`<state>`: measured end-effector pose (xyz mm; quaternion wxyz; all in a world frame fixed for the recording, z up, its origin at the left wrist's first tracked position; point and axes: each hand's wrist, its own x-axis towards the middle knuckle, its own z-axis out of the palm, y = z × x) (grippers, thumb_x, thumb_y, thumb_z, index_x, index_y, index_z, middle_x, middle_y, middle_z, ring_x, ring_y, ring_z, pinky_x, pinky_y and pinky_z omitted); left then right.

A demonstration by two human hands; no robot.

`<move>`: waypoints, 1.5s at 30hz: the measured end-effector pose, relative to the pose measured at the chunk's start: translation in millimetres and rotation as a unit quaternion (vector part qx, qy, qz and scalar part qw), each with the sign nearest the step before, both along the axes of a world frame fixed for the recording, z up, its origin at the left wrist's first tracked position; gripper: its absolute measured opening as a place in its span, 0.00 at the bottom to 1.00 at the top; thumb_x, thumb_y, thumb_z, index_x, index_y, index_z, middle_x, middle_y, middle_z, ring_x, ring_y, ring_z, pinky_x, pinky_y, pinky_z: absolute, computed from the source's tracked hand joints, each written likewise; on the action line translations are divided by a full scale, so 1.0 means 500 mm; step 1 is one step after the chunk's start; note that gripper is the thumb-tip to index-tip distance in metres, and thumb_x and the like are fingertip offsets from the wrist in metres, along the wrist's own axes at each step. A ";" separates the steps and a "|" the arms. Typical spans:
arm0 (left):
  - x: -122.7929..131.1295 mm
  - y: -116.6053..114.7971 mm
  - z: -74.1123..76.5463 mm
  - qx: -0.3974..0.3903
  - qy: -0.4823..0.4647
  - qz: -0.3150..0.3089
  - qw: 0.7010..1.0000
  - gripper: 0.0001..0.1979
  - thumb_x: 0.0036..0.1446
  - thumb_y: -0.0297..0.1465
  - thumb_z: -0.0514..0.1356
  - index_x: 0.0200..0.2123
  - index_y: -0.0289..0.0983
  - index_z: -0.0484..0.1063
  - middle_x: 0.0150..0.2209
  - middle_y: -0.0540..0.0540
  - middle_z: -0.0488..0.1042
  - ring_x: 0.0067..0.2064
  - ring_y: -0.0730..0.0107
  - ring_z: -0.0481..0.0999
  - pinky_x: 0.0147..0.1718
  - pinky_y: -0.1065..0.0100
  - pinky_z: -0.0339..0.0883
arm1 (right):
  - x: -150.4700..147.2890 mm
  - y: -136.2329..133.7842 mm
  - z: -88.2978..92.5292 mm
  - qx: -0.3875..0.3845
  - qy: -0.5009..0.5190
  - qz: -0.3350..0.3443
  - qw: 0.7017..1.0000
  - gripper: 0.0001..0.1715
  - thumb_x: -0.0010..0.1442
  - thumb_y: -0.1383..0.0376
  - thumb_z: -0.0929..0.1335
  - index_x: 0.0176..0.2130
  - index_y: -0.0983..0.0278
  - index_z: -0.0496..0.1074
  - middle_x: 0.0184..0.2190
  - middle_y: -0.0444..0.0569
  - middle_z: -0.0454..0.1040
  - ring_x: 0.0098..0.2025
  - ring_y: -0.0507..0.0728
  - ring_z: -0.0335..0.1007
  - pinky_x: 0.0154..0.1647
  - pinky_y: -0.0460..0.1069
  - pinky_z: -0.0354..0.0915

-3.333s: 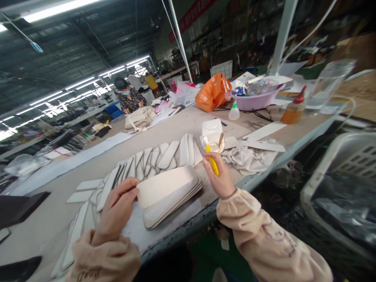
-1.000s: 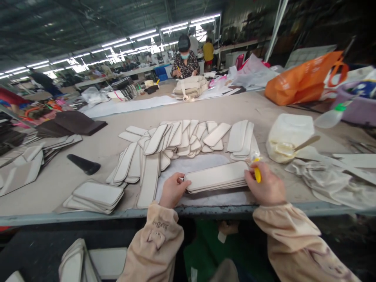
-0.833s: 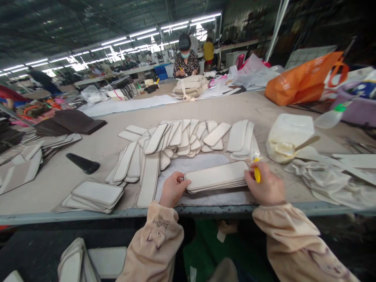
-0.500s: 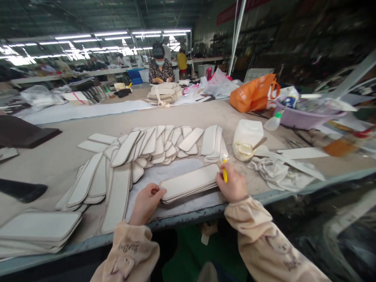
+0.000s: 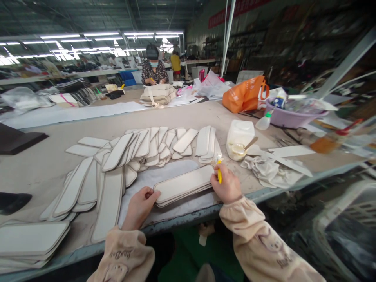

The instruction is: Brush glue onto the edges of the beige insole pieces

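Observation:
A short stack of long, pale panels with rounded corners (image 5: pixel 184 184) lies near the table's front edge, partly over a whitish sheet (image 5: pixel 164 170). My left hand (image 5: pixel 138 206) pinches the stack's left end between thumb and fingers. At the other end, my right hand (image 5: pixel 227 186) is closed round a slim yellow-handled tool (image 5: pixel 219 176) with a whitish tip pointing up and away; its fingers also touch the panels' right end. Behind the stack, many similar panels (image 5: pixel 116 154) overlap in a fanned heap. An open white plastic jug (image 5: pixel 241 135) with pale paste and a stick stands beyond my right hand.
Another panel stack (image 5: pixel 32 239) sits at the front left. On the right are a crumpled cloth (image 5: pixel 266 170), white strips (image 5: pixel 290 151), a purple basin (image 5: pixel 296 117) and an orange bag (image 5: pixel 243 96). Across the table a person (image 5: pixel 154 68) works beside beige bundles (image 5: pixel 158 94).
The whole view has shifted slightly, so things appear a little further left. Both hands keep the same places on the stack, and the yellow-handled tool stays in my right hand.

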<state>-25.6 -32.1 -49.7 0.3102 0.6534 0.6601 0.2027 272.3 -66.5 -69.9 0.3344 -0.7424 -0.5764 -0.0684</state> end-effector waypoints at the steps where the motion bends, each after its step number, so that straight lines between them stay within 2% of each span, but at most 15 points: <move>1: 0.000 0.000 0.001 -0.001 -0.001 0.002 1.000 0.17 0.50 0.48 0.57 0.24 0.39 0.65 0.18 0.54 0.64 0.23 0.71 0.64 0.24 0.70 0.52 | 0.000 -0.004 0.006 0.010 -0.011 -0.003 1.000 0.12 0.55 0.68 0.64 0.42 0.62 0.68 0.30 0.49 0.74 0.36 0.60 0.71 0.35 0.51 0.65; 3: 0.001 0.001 0.003 -0.003 -0.005 0.006 1.000 0.18 0.49 0.48 0.57 0.23 0.39 0.65 0.17 0.54 0.64 0.23 0.71 0.63 0.24 0.70 0.52 | -0.007 -0.013 0.022 0.039 -0.026 0.027 0.999 0.11 0.57 0.67 0.64 0.42 0.62 0.68 0.33 0.51 0.74 0.40 0.61 0.70 0.40 0.53 0.66; 7: 0.000 0.002 0.003 -0.005 -0.011 0.006 1.000 0.19 0.47 0.49 0.58 0.23 0.39 0.65 0.18 0.54 0.64 0.23 0.70 0.63 0.25 0.69 0.53 | -0.057 -0.029 0.040 0.072 0.010 0.189 0.979 0.09 0.62 0.68 0.62 0.44 0.61 0.65 0.41 0.53 0.75 0.49 0.60 0.69 0.52 0.55 0.65; 10: 0.002 0.003 0.006 -0.009 -0.001 0.007 1.000 0.19 0.47 0.50 0.58 0.23 0.39 0.65 0.18 0.54 0.64 0.23 0.70 0.63 0.25 0.69 0.53 | -0.112 -0.032 0.028 0.044 0.026 0.277 0.959 0.08 0.62 0.64 0.64 0.44 0.60 0.65 0.44 0.53 0.74 0.56 0.60 0.66 0.58 0.58 0.61; 12: 0.004 0.002 0.010 -0.013 0.002 0.007 1.000 0.20 0.46 0.50 0.58 0.23 0.39 0.66 0.18 0.53 0.64 0.23 0.70 0.63 0.25 0.69 0.53 | -0.134 -0.033 0.016 0.027 0.021 0.296 0.955 0.09 0.62 0.62 0.65 0.43 0.61 0.65 0.44 0.53 0.75 0.57 0.61 0.66 0.60 0.59 0.60; 17: 0.004 0.002 0.012 -0.012 0.002 0.000 1.000 0.20 0.47 0.50 0.58 0.23 0.39 0.66 0.18 0.54 0.64 0.24 0.70 0.64 0.26 0.69 0.53 | -0.106 -0.041 0.000 0.006 0.011 0.224 0.975 0.10 0.61 0.61 0.67 0.42 0.62 0.65 0.40 0.53 0.77 0.54 0.62 0.70 0.58 0.60 0.62; 22: -0.001 0.005 0.002 0.009 -0.012 -0.002 1.000 0.19 0.48 0.49 0.59 0.23 0.39 0.67 0.19 0.54 0.65 0.24 0.70 0.64 0.26 0.69 0.54 | -0.039 -0.043 -0.004 0.011 -0.034 0.109 0.993 0.08 0.63 0.62 0.65 0.43 0.62 0.65 0.35 0.50 0.76 0.40 0.59 0.75 0.54 0.58 0.65; 25: 0.000 0.000 0.001 0.047 -0.046 0.023 0.998 0.16 0.47 0.46 0.62 0.25 0.38 0.69 0.22 0.54 0.68 0.25 0.71 0.66 0.28 0.69 0.57 | -0.025 -0.040 -0.002 0.035 -0.047 0.099 0.993 0.08 0.63 0.63 0.65 0.43 0.62 0.65 0.35 0.50 0.76 0.38 0.59 0.75 0.53 0.58 0.66; 27: 0.006 -0.005 0.007 0.080 -0.101 0.055 0.990 0.15 0.45 0.44 0.64 0.26 0.38 0.70 0.25 0.53 0.71 0.27 0.71 0.68 0.30 0.70 0.59 | -0.024 -0.036 0.003 0.070 -0.034 0.121 0.990 0.09 0.63 0.64 0.65 0.44 0.62 0.64 0.37 0.50 0.76 0.43 0.60 0.74 0.54 0.58 0.66; 30: 0.024 -0.009 0.023 0.129 -0.277 0.092 0.948 0.13 0.43 0.39 0.67 0.26 0.38 0.70 0.29 0.52 0.73 0.31 0.72 0.71 0.33 0.72 0.62 | -0.025 -0.030 0.016 0.103 0.025 0.147 0.983 0.12 0.63 0.62 0.65 0.47 0.60 0.62 0.43 0.51 0.76 0.51 0.61 0.71 0.52 0.55 0.67; 33: 0.049 -0.004 0.041 0.134 -0.491 0.115 0.853 0.13 0.42 0.35 0.69 0.28 0.38 0.68 0.27 0.54 0.71 0.30 0.74 0.71 0.32 0.72 0.65 | -0.026 -0.023 0.026 0.101 0.083 0.159 0.979 0.16 0.62 0.59 0.67 0.47 0.59 0.60 0.51 0.52 0.73 0.52 0.60 0.71 0.49 0.54 0.69; 35: 0.065 0.004 0.053 0.121 -0.592 0.126 0.787 0.14 0.43 0.34 0.69 0.29 0.38 0.67 0.27 0.54 0.72 0.31 0.74 0.73 0.33 0.71 0.67 | -0.028 -0.020 0.029 0.095 0.093 0.175 0.975 0.18 0.61 0.58 0.68 0.47 0.59 0.60 0.53 0.52 0.72 0.53 0.60 0.71 0.49 0.54 0.69; 39: 0.086 0.024 0.070 0.112 -0.681 0.169 0.704 0.12 0.44 0.32 0.68 0.28 0.38 0.68 0.30 0.52 0.76 0.34 0.71 0.77 0.36 0.69 0.71 | -0.035 -0.018 0.027 0.069 0.114 0.197 0.971 0.19 0.60 0.56 0.68 0.46 0.58 0.59 0.55 0.53 0.71 0.52 0.62 0.71 0.47 0.56 0.69; 42: 0.093 0.037 0.075 0.105 -0.707 0.194 0.672 0.10 0.46 0.31 0.68 0.29 0.38 0.68 0.30 0.51 0.77 0.33 0.71 0.77 0.36 0.68 0.71 | -0.044 -0.019 0.023 0.077 0.191 0.179 0.962 0.21 0.58 0.55 0.70 0.46 0.58 0.58 0.53 0.53 0.72 0.48 0.61 0.73 0.44 0.55 0.69; 45: 0.095 0.047 0.074 0.097 -0.728 0.224 0.641 0.07 0.50 0.28 0.65 0.29 0.37 0.69 0.31 0.51 0.78 0.34 0.71 0.78 0.37 0.67 0.72 | -0.053 -0.022 0.019 0.099 0.270 0.174 0.942 0.22 0.56 0.56 0.71 0.43 0.59 0.58 0.48 0.51 0.74 0.38 0.57 0.74 0.39 0.52 0.68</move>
